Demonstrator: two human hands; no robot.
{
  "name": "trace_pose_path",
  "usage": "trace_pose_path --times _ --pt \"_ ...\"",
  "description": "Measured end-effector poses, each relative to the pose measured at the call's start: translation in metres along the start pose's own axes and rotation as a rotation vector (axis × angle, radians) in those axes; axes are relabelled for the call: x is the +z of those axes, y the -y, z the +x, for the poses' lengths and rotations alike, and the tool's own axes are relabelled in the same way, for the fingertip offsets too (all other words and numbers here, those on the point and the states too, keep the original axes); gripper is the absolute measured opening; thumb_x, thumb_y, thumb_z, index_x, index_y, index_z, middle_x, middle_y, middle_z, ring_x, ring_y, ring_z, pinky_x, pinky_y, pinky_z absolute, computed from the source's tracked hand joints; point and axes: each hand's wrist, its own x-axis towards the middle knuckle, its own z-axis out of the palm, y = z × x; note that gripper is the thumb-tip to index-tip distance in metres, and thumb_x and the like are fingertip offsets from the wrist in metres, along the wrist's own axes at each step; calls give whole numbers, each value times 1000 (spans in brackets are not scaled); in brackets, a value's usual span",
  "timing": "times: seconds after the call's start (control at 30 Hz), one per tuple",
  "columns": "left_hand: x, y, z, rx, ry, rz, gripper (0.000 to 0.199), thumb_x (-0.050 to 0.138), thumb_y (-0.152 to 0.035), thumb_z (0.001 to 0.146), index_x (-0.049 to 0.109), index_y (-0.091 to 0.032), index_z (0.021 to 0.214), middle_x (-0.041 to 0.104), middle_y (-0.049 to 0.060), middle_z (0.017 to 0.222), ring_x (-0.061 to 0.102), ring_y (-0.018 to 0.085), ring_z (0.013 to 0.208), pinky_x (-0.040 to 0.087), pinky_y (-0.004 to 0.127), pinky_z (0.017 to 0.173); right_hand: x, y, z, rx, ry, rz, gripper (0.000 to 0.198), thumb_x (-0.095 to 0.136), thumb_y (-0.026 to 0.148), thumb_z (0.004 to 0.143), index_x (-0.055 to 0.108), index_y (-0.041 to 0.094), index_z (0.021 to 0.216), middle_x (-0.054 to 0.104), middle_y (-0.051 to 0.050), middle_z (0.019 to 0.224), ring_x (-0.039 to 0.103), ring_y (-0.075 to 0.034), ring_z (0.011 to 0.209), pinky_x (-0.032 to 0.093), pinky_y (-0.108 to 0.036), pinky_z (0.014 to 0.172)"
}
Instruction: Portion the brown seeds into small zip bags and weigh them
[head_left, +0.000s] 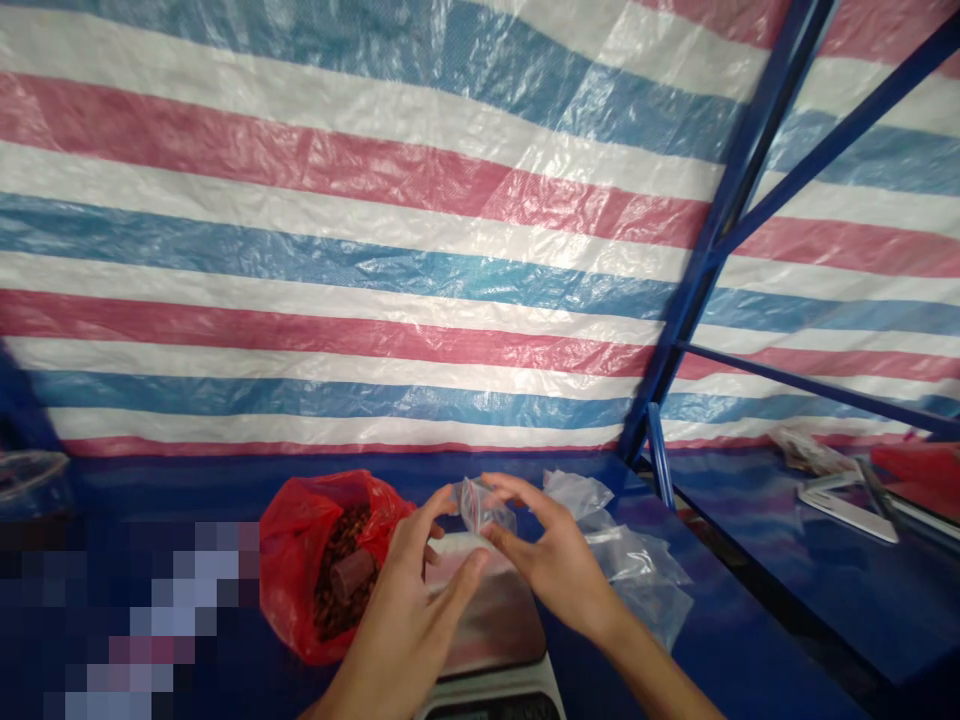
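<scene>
A small clear zip-lock bag (pixel 475 508) with a reddish line along its seal is between my two hands, above the weighing scale (pixel 491 635). My right hand (pixel 551 555) pinches the bag from the right with thumb and fingers. On the other side, my left hand (pixel 412 590) has its fingertips at the bag's left edge, its thumb reaching out lower down. Left of my hands, a red plastic bag (pixel 289 560) stands open, full of small brown pieces (pixel 330 610) that look like nuts or beans. A brownish-pink cup (pixel 352 575) rests among them.
Several clear plastic bags (pixel 637 555) lie right of the scale. A clear tub (pixel 30 485) is at the far left. Farther right, a white frame-like object (pixel 847 505) and something red (pixel 919 475) lie beyond a gap. A blue metal post (pixel 694 290) rises before the striped sheet (pixel 360 250).
</scene>
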Motion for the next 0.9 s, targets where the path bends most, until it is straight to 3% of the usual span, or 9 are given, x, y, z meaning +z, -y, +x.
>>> trace_pose_path --times 0.07,0.17,0.3,0.37,0.5,0.57,0.73,0.83,0.9 --pt "2 -2 3 -73 94 -110 71 68 -60 89 54 -28 151 67 13 141 71 29 112 56 47 102 8 13 -21 13 -5 43 45 77 37 89 71 32 133 78 -3 106 72 -24 101 58 -41 99" --pt "-2 -1 0 -97 168 -214 60 70 -59 88 65 -29 140 67 12 142 66 30 124 49 48 112 12 20 -42 75 -39 17 43 79 40 88 73 33 130 77 -3 99 71 -23 90 61 -37 88" --pt "-10 2 -16 -160 148 -304 69 85 -55 76 67 -29 137 65 13 145 65 32 124 51 47 109 13 26 -56 96 -4 32 41 78 33 88 73 33 128 77 -3 95 72 -23 87 63 -35 83" --pt "-13 -2 -22 -209 214 -401 77 88 -55 73 64 -29 142 66 13 143 68 31 120 53 47 107 16 33 -61 75 29 66 35 78 32 89 75 33 124 78 -3 98 73 -22 84 63 -34 81" --pt "-16 -20 -30 -262 402 -650 60 78 -61 83 72 -25 131 74 13 131 70 31 119 53 45 108 25 47 -67 -36 54 91 29 73 31 94 73 34 123 79 -5 106 75 -22 85 65 -33 79" --pt "-19 -28 -32 -288 413 -689 54 72 -62 87 75 -23 124 77 12 125 71 31 118 53 44 108 29 49 -70 -76 53 56 33 71 30 94 71 34 127 78 -7 109 76 -23 87 65 -34 79" --pt "-45 -26 -31 -336 139 -593 56 73 -64 85 75 -22 122 79 10 119 73 29 114 56 39 102 33 51 -70 -137 73 -7 42 67 28 97 63 36 138 75 -4 94 73 -21 79 63 -32 76" --pt "-78 -14 -24 -269 -28 -410 61 72 -64 84 70 -22 128 79 9 117 75 28 106 60 38 93 43 56 -66 -142 126 -18 29 59 28 102 67 34 130 71 -2 88 70 -18 75 60 -28 71" --pt "-100 -5 -19 -208 -214 -251 63 68 -64 86 66 -21 132 78 9 121 74 28 108 60 37 93 55 60 -60 -159 215 -63 23 55 26 104 71 32 119 72 -3 92 70 -19 79 59 -29 72"
